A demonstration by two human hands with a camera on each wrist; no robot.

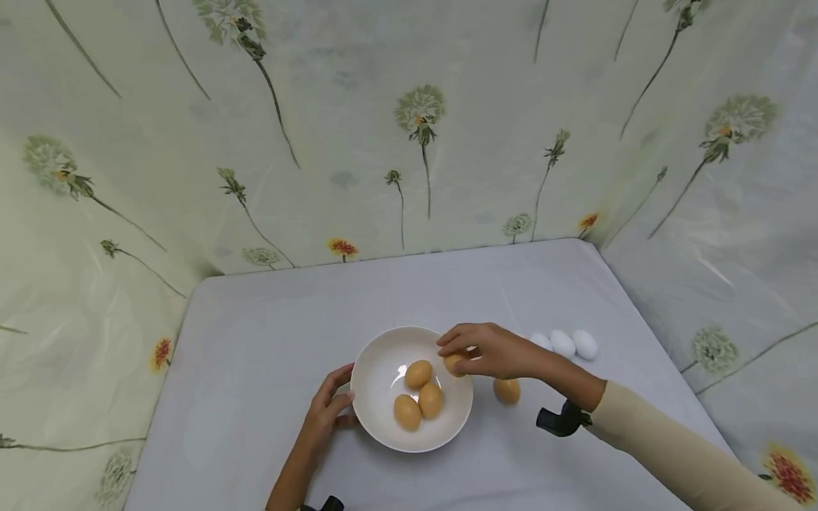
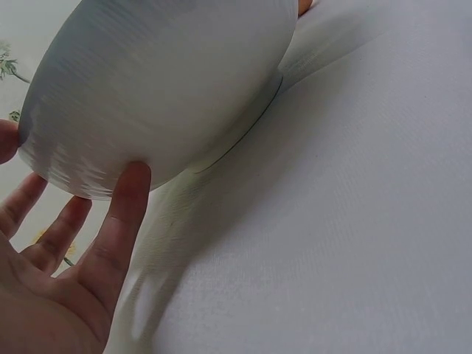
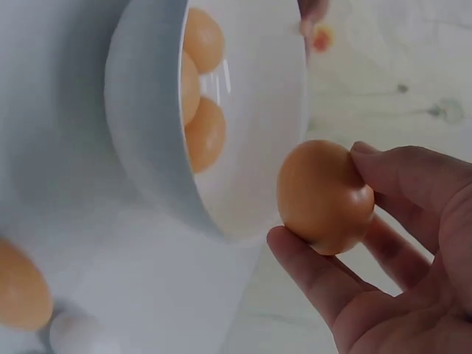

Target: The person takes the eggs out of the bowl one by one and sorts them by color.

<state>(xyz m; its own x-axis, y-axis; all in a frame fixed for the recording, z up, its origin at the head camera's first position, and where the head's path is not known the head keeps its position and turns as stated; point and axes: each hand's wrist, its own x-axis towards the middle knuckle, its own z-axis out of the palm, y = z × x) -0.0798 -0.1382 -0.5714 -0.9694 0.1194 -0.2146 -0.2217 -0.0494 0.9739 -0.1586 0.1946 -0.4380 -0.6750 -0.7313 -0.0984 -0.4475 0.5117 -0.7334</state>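
Observation:
A white bowl (image 1: 377, 397) stands on the table with three brown eggs (image 1: 418, 374) grouped inside. My right hand (image 1: 495, 351) pinches another brown egg (image 3: 324, 195) between thumb and fingers, above the bowl's right rim. My left hand (image 1: 324, 404) is at the bowl's left side. In the left wrist view, its spread, fairly straight fingers (image 2: 122, 214) touch the outer wall of the bowl (image 2: 184, 81). One more brown egg (image 1: 507, 392) lies on the table just right of the bowl, below the right forearm in the head view.
Three white eggs (image 1: 563, 344) sit in a row on the table farther right, the leftmost partly behind the right hand. A pale cloth (image 1: 281, 326) covers the table. Curtains printed with dandelions (image 1: 345, 128) enclose the back and both sides.

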